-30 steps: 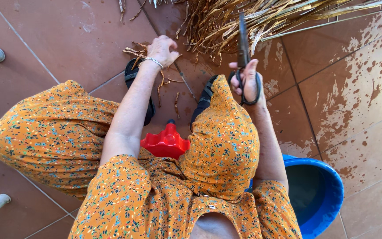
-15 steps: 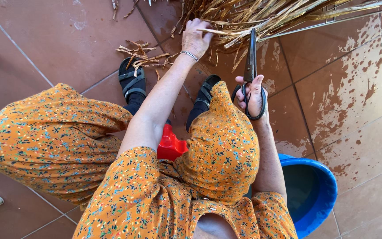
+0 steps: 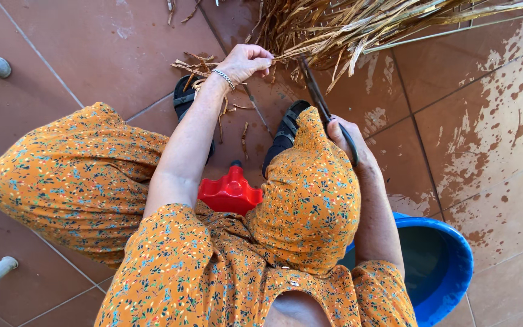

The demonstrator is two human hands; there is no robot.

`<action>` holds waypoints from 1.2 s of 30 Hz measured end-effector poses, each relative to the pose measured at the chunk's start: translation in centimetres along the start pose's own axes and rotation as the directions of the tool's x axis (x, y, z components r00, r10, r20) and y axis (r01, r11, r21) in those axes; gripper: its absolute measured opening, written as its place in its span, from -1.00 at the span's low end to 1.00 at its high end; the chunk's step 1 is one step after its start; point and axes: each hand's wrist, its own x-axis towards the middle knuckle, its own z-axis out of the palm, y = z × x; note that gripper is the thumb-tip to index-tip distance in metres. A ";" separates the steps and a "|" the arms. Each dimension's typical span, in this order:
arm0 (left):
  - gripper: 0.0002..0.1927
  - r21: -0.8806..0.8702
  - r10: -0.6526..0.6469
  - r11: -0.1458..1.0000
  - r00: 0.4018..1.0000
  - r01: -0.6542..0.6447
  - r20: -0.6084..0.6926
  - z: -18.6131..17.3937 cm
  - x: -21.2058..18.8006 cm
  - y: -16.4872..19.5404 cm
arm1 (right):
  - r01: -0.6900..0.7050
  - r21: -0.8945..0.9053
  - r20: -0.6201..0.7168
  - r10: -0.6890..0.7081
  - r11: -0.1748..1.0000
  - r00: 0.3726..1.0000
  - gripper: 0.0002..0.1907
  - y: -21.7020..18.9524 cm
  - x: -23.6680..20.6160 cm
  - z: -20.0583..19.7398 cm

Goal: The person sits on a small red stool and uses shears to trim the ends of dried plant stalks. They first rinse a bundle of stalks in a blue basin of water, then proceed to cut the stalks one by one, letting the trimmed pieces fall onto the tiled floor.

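**Inspector:** Report the item under work.

**Assistant:** A bundle of dried stalks (image 3: pixel 358 24) lies on the tiled floor (image 3: pixel 92 54) at the top of the view, ahead of the seated person. Its long axis runs left to right, rising slightly to the right, with the frayed ends pointing left and down.

**Inspector:** Left hand?

**Assistant:** The left hand (image 3: pixel 246 60) is the nearer one. Its fingers are pinched shut on the tip of one stalk at the bundle's left end; the rest of the bundle extends rightward from that grip.

**Inspector:** Right hand?

**Assistant:** The right hand (image 3: pixel 346 142) rests by the right knee, fingers closed through the handles of dark scissors (image 3: pixel 322 103). The blades point up and left toward the bundle, their tips just beside the lower stalks. Whether the blades are parted I cannot tell.

**Inspector:** Surroundings?

**Assistant:** Loose stalk cuttings (image 3: pixel 198 66) lie by the sandalled feet. A red plastic piece (image 3: pixel 230 192) sits between the knees. A blue bucket (image 3: pixel 449 272) stands at the person's right side.
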 end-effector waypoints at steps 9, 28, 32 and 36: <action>-0.81 -0.010 -0.084 0.996 0.996 0.084 0.011 0.8 -3.6 2.2 | -0.002 -0.039 0.037 0.003 0.999 0.999 -0.36 2.1 4.1 1.7; -0.87 0.784 0.441 0.598 0.885 -0.168 -0.147 2.4 1.3 0.9 | -0.165 0.518 -0.164 0.287 0.839 0.944 -0.12 -2.5 2.6 -0.1; -0.74 0.730 0.543 0.633 0.819 -0.257 -0.184 5.0 4.6 1.4 | -0.218 0.529 -0.151 0.344 0.820 0.927 -0.14 -2.0 0.9 -0.2; -0.55 0.786 0.529 0.584 0.829 -0.204 -0.179 6.6 5.6 2.2 | -0.223 0.478 -0.169 0.338 0.849 0.926 -0.14 -1.8 0.5 -0.4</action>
